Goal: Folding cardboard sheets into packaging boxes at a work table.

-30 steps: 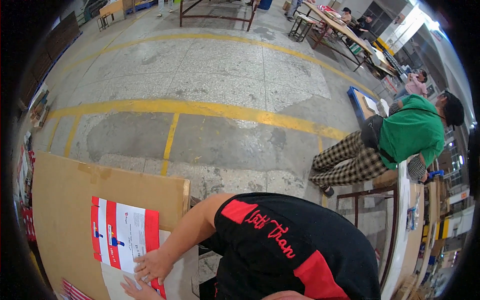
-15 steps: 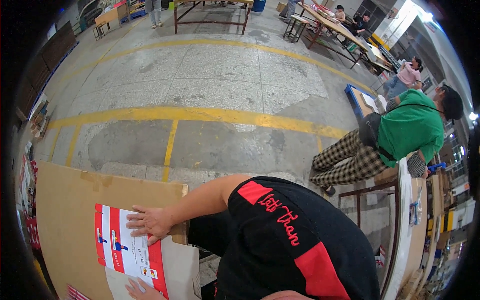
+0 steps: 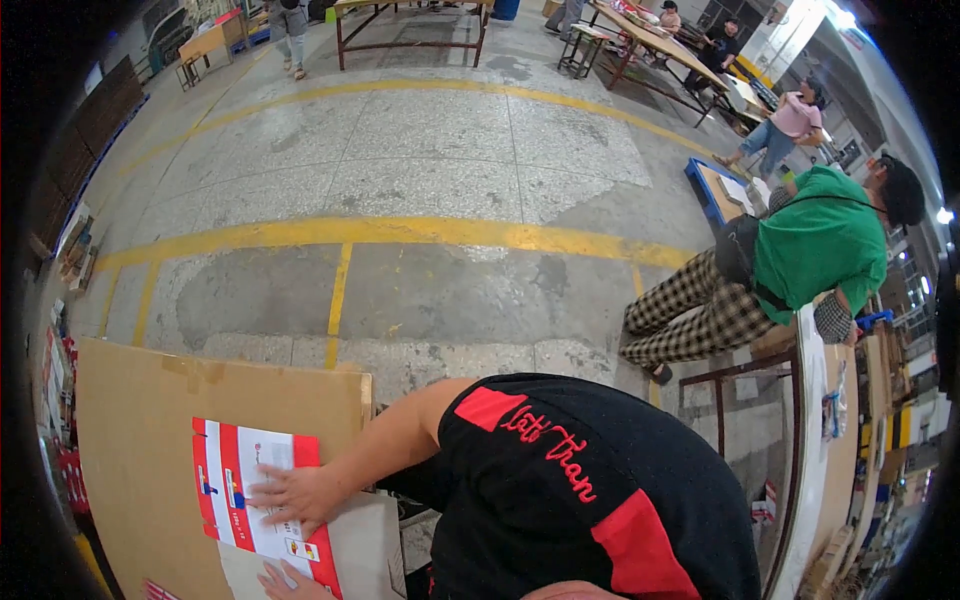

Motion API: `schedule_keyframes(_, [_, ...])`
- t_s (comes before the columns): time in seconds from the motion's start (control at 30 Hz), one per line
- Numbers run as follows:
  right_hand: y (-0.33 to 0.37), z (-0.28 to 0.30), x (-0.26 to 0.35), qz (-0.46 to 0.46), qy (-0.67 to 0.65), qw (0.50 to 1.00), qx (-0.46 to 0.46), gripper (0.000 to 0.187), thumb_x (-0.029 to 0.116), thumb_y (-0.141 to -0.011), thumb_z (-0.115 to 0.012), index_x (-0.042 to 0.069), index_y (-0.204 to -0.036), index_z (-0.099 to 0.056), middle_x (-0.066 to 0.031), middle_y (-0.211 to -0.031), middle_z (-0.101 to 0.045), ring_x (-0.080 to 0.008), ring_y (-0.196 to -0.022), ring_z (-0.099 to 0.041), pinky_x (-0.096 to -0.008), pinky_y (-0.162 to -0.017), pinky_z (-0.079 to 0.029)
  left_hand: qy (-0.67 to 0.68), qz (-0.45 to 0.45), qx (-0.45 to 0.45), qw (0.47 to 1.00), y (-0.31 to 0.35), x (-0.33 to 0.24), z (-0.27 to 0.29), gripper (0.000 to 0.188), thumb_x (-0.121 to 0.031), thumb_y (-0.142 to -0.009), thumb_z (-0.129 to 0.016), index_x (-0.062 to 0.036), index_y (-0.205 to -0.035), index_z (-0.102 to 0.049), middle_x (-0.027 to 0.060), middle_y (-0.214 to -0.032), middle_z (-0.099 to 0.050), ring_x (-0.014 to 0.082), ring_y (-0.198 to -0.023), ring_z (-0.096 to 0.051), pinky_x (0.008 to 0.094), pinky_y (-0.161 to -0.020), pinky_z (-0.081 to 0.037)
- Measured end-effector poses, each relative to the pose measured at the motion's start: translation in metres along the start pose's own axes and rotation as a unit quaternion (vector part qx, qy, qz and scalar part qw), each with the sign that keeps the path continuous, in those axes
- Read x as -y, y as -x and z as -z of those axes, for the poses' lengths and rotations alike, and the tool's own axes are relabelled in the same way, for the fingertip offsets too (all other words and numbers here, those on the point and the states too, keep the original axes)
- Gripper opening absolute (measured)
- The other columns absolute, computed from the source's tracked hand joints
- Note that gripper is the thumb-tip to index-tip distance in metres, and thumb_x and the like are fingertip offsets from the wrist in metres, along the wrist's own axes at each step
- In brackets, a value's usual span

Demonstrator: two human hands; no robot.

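Note:
A flat printed cardboard sheet (image 3: 222,490), white with red bands and small pictures, lies on a brown cardboard surface (image 3: 130,420) at the lower left. My right hand (image 3: 290,495) rests palm down on it with its fingers spread. Lower down, at the picture's bottom edge, my left hand (image 3: 295,582) lies on the same sheet. Its fingers are stretched out, and part of it is cut off. Plain pale grey cardboard (image 3: 368,545) extends beside and below the printed part. Neither hand grips anything.
A person in a green shirt (image 3: 820,235) stands at the right by a long table (image 3: 815,450). Beyond are a blue pallet (image 3: 710,195) with stacked sheets, a person in pink (image 3: 795,120) and worktables (image 3: 405,12). Yellow lines (image 3: 400,230) mark the floor.
My right hand has moved down and slightly left across the printed sheet, uncovering its upper right corner. The sheet sits slightly lower. The person in pink has changed posture.

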State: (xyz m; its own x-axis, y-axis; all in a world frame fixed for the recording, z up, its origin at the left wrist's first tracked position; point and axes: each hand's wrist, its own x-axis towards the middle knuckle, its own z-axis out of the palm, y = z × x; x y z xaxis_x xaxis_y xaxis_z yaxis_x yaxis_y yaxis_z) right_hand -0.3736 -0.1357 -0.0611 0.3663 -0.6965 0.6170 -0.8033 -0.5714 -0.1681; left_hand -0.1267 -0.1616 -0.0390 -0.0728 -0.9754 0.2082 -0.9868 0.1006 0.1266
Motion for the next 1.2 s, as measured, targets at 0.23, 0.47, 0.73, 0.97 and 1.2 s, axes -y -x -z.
schedule_keyframes(0.23, [-0.002,-0.004,0.005,-0.055,-0.121,0.987,0.088,0.074,0.064,-0.087,-0.043,0.013,-0.14,-0.044,-0.0207,-0.152,-0.027,-0.0392,-0.144,-0.013,-0.0679,-0.108,0.004,-0.032,0.015,0.001,0.999,-0.004,0.017,-0.007,0.048,-0.053,-0.092,-0.049,-0.0271,-0.132,-0.056,-0.003,-0.148,-0.04,0.0267,-0.135,-0.035,0.0625,-0.103,-0.023])
schedule_keyframes(0.47, [-0.015,-0.024,0.042,0.008,-0.142,0.986,0.085,0.072,0.061,-0.087,-0.046,0.012,-0.14,-0.044,-0.0224,-0.15,-0.029,-0.0383,-0.144,-0.012,-0.0655,-0.11,0.006,0.005,0.018,0.016,1.0,0.002,-0.005,0.005,0.048,-0.052,-0.093,-0.05,-0.0265,-0.132,-0.056,-0.004,-0.148,-0.039,0.0271,-0.135,-0.035,0.0605,-0.105,-0.021])
schedule_keyframes(0.73, [0.011,0.014,-0.035,-0.094,-0.096,0.988,0.076,0.076,0.065,-0.086,-0.043,0.01,-0.14,-0.044,-0.0217,-0.151,-0.028,-0.0404,-0.143,-0.014,-0.0646,-0.11,0.004,-0.028,-0.015,-0.002,0.999,-0.009,0.032,-0.021,0.048,-0.051,-0.093,-0.049,-0.0254,-0.133,-0.056,-0.0043,-0.148,-0.039,0.0276,-0.136,-0.033,0.0614,-0.104,-0.02])
schedule_keyframes(0.97, [0.013,0.026,-0.058,-0.116,-0.001,0.991,0.073,0.077,0.064,-0.084,-0.048,0.011,-0.14,-0.043,-0.0214,-0.153,-0.022,-0.0403,-0.144,-0.009,-0.0656,-0.11,0.004,-0.052,0.026,0.02,0.998,-0.003,0.0,-0.004,0.049,-0.053,-0.093,-0.047,-0.0257,-0.133,-0.056,-0.0039,-0.149,-0.039,0.028,-0.137,-0.033,0.0639,-0.103,-0.019])
schedule_keyframes(1.2, [-0.014,0.019,-0.008,-0.055,-0.018,0.998,-0.007,0.077,0.061,-0.082,-0.052,0.009,-0.138,-0.045,-0.0247,-0.151,-0.025,-0.04,-0.143,-0.013,-0.0642,-0.111,0.005,-0.023,0.018,0.004,1.0,0.0,0.011,0.004,0.05,-0.053,-0.093,-0.047,-0.0238,-0.133,-0.056,-0.0035,-0.147,-0.041,0.0255,-0.136,-0.034,0.0623,-0.103,-0.021])
